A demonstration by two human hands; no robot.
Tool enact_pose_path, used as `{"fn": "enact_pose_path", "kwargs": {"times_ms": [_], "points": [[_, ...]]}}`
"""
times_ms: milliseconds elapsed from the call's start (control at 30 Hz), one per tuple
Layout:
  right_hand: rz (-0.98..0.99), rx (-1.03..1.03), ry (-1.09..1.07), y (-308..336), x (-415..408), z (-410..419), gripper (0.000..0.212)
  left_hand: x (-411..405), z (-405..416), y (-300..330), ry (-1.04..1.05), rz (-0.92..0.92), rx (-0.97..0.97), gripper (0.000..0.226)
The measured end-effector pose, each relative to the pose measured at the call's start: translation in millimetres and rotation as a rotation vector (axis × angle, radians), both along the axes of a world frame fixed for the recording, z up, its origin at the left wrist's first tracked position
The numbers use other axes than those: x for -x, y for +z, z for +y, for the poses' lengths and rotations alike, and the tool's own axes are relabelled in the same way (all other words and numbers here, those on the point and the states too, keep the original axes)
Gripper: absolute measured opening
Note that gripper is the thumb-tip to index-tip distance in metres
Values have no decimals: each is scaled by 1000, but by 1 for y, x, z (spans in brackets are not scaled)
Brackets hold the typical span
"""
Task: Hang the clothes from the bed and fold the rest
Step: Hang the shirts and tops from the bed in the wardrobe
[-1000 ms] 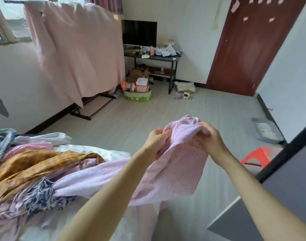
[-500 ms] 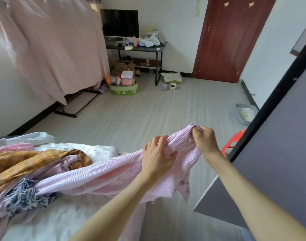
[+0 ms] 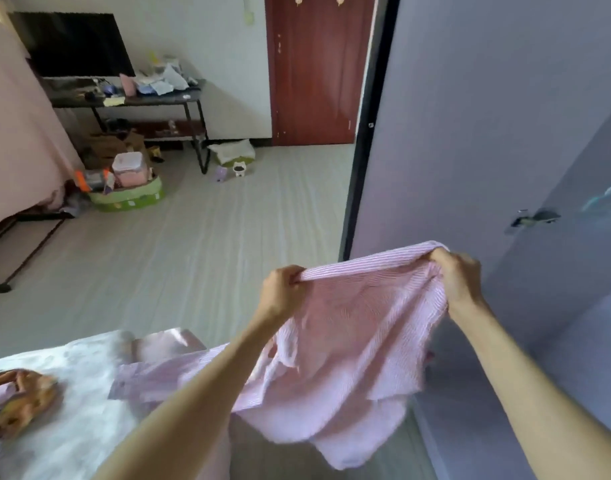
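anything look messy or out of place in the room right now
Yes. The dark table under the TV is strewn with papers and small items, and a green tray heaped with containers sits on the floor beside it. The pink striped shirt, gripped by both hands, partly trails on the bed.

Pale plank floor [image 3: 179, 258], white walls [image 3: 207, 39]. Dark red door [image 3: 318, 71] at far end. Grey wardrobe panel [image 3: 487, 116] at right, black-edged. Black TV [image 3: 72, 43] on cluttered dark stand [image 3: 131, 100]. Green tub [image 3: 127, 199] on floor beside it. Soft daylight.
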State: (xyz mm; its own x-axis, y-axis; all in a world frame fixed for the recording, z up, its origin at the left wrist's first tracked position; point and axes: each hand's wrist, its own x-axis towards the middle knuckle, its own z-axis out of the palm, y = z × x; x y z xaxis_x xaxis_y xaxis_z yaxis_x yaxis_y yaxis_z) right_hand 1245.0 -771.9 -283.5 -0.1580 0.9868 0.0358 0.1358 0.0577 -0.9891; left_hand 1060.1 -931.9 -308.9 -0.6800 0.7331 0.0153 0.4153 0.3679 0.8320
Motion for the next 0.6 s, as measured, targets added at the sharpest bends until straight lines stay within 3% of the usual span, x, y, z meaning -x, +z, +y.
{"fn": "enact_pose_path", "kwargs": {"times_ms": [200, 300, 533, 600], "points": [[-150, -1, -54, -10, -88, 35, 22, -39, 44, 24, -293, -430, -25, 23], [-166, -19, -43, -6, -127, 45, 21, -69, 70, 42, -439, -410, -57, 28], [-517, -55, -16, -6, -212, 48, 32, -140, 136, 74, -648, -381, -121, 32], [-454, -8, 49, -2, -216, 45, 14, -159, 152, 82, -735, -354, -133, 25]]}}
